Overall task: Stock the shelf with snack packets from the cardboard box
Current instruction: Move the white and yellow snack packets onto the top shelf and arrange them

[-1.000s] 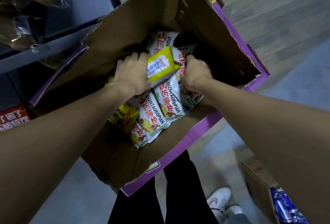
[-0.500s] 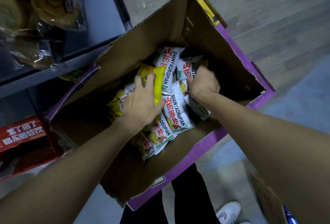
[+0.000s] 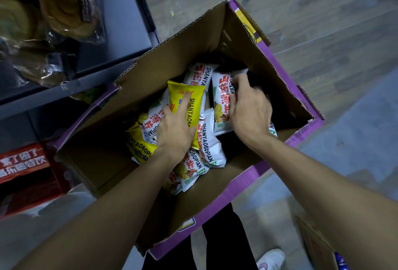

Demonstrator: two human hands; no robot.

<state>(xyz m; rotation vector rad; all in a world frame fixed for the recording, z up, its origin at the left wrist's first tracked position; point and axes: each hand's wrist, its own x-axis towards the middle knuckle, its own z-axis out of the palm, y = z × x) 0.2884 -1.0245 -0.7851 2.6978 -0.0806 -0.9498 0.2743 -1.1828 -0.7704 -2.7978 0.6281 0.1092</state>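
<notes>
An open cardboard box [image 3: 193, 54] with purple outer sides stands on the floor below me, holding several white and yellow snack packets. My left hand [image 3: 174, 131] grips a yellow packet [image 3: 195, 106] together with white packets under the palm. My right hand [image 3: 249, 110] is closed on a white packet [image 3: 221, 97] with red lettering near the box's far right side. More white packets [image 3: 210, 149] lie loose between and below my hands. The dark shelf [image 3: 120, 17] rises at the upper left.
Bagged brown pastries [image 3: 64, 11] sit on the upper shelf. A red printed carton [image 3: 23, 164] fills the lower shelf at left. A second cardboard box [image 3: 316, 246] with a blue packet stands at the bottom right. Dark trouser legs and a white shoe [image 3: 270, 259] are below the box.
My left hand has closed around the yellow packet and lifted it with the white ones. My right hand has shifted up and taken hold of a white packet. The camera has tilted toward the shelf.
</notes>
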